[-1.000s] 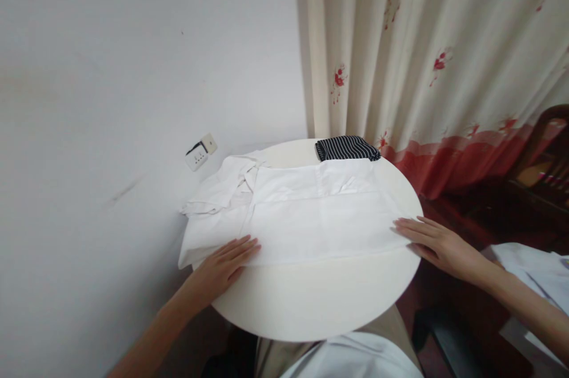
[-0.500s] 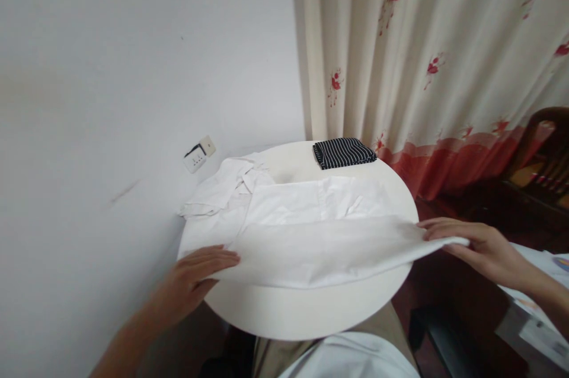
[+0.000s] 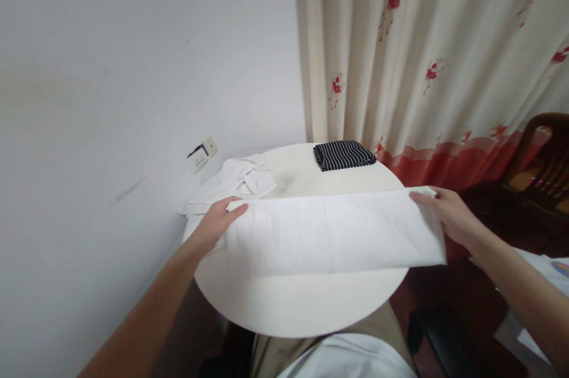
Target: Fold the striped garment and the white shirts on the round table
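Observation:
A white shirt (image 3: 329,236) lies lengthwise across the round white table (image 3: 302,313), its body folded into a long strip. My left hand (image 3: 221,218) pinches the upper left corner of the strip, thumb on top. At the other end, my right hand (image 3: 447,212) grips the upper right corner. That right end reaches past the table's edge. Loose, crumpled cloth of the shirt with a collar-like part spreads beyond my left hand, against the wall. Fingers under the cloth are partly hidden.
Folded black cloth with white stripes (image 3: 344,154) sits at the table's far edge. A wall socket (image 3: 198,159) is at the left, a flowered curtain (image 3: 368,70) behind. To the right stand a wooden chair (image 3: 540,153) and a black armrest (image 3: 438,336).
Both hands have moved away from me, lifting the shirt's near edge up and over toward the far side. The shirt is now a narrower strip, gripped along its far edge.

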Available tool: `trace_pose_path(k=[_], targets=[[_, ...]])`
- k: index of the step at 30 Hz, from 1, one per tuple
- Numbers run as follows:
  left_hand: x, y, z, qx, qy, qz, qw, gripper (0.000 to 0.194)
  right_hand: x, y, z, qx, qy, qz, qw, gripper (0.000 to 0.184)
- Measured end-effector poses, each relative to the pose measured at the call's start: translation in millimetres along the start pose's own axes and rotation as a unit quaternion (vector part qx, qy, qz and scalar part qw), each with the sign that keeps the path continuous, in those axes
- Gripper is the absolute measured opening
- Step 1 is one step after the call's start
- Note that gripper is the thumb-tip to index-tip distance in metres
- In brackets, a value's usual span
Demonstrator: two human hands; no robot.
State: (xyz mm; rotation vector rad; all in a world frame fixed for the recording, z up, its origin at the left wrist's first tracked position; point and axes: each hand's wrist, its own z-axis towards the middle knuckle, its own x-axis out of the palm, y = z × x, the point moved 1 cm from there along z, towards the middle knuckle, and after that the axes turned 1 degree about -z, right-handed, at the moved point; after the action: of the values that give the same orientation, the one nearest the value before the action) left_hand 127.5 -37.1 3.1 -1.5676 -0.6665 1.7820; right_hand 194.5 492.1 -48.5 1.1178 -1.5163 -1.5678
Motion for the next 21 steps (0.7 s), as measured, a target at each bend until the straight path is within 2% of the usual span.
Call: trace_pose_path(k=[3, 5, 8, 10, 13, 15, 17, 18, 21], targets=[[31.1, 22, 32, -0.018, 0.014, 0.035, 0.999, 0.048, 19, -18, 24, 0.062, 0.004, -0.025, 0.998, 0.029], [45.4, 37, 50, -0.006, 0.033, 0.086, 0.996, 0.044, 25, -30, 37, 0.074, -0.002, -0.068, 0.995, 0.029], [53.6, 51, 66, 0.011, 0.064, 0.17, 0.983, 0.036, 24, -42, 53, 0.034, -0.011, -0.169, 0.985, 0.031], [53.1, 52, 67, 0.017, 0.074, 0.229, 0.97, 0.033, 20, -43, 57, -0.025, -0.013, -0.272, 0.962, 0.034], [58.2, 34, 54, 0.046, 0.047, 0.323, 0.944, 0.045, 23, -32, 51, -0.146, -0.056, -0.439, 0.885, 0.049], [75.9, 9, 41, 0.107, 0.038, 0.355, 0.928, 0.053, 44, -20, 35, -0.235, -0.063, -0.494, 0.835, 0.054], [107.1, -20, 29, 0.194, 0.085, 0.329, 0.92, 0.052, 80, -10, 14, -0.309, 0.007, -0.5, 0.809, 0.05], [125.6, -34, 23, 0.22, 0.112, 0.313, 0.917, 0.052, 101, -7, 2, -0.325, 0.043, -0.498, 0.803, 0.05], [179.7, -58, 8, 0.243, 0.169, 0.298, 0.907, 0.054, 157, -12, -31, -0.314, 0.146, -0.519, 0.782, 0.055]])
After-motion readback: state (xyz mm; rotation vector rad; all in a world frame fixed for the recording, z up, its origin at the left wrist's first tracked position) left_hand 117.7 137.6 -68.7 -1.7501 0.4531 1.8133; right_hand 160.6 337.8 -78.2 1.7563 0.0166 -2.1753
